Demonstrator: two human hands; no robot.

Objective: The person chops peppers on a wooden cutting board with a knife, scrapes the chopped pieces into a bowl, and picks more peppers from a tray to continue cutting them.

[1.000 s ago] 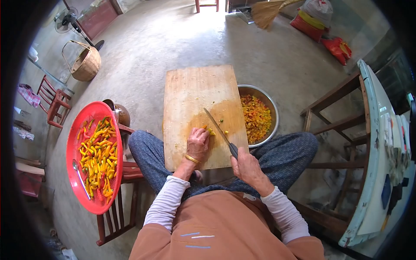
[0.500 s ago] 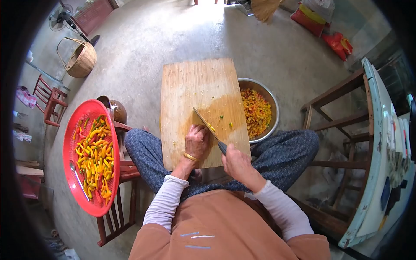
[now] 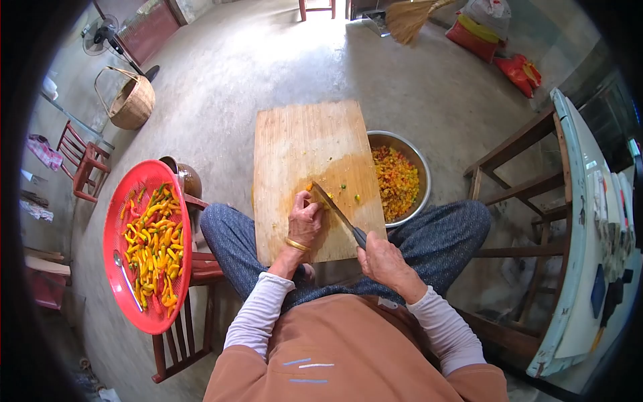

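A wooden cutting board (image 3: pixel 308 134) lies over my lap, wet in its middle. My right hand (image 3: pixel 388 264) is closed round the dark handle of a kitchen knife (image 3: pixel 340 214), its blade slanting up and left across the board. My left hand (image 3: pixel 305 221) is closed just left of the blade, fingertips pinching a pepper (image 3: pixel 309 187); only a little orange of it shows. A few small chopped bits lie right of the blade. Beside the board on the right, a metal bowl (image 3: pixel 429 184) holds chopped peppers (image 3: pixel 396 179) in red, orange and yellow.
At left, a red plastic colander tray (image 3: pixel 115 234) with whole peppers (image 3: pixel 157 241) and a spoon (image 3: pixel 126 278) rests on a wooden chair (image 3: pixel 181 348). Behind it is a brown jar (image 3: pixel 189 181). A light-blue-edged table (image 3: pixel 561 154) and wooden bench (image 3: pixel 522 191) stand right. A wicker basket (image 3: pixel 132 104) sits far left.
The knife and my right hand have shifted right and slightly down. My left hand has changed its finger position, and an orange piece now shows at its fingertips. The whole view has shifted slightly.
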